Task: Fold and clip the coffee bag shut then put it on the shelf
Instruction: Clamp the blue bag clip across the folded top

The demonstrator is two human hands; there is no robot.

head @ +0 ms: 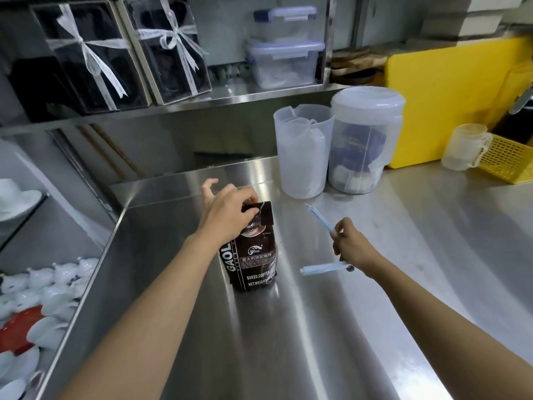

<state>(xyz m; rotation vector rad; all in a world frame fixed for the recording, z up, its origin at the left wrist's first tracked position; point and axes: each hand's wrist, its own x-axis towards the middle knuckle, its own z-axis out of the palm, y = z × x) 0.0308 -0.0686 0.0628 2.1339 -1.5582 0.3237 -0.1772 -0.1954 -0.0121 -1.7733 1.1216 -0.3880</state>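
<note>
Two bare hands over steel counter (pixel 288 327). Coffee bag (pixel 252 255) upright on counter, centre, top folded over. Left hand (pixel 227 215) on bag top, thumb and fingers pinching the fold; little finger raised free. Right hand (pixel 350 243) right of bag, fingers closed on hinge end of pale blue clip (pixel 320 217), its two arms spread wide, apart from bag. Behind bag: two translucent jugs (pixel 302 151). Farther, above bag: shelf (pixel 178 106) carrying ribboned boxes (pixel 86 56).

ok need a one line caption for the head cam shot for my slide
Left hand pinches the coffee bag top on the steel counter while the right hand holds an open blue clip.
</note>
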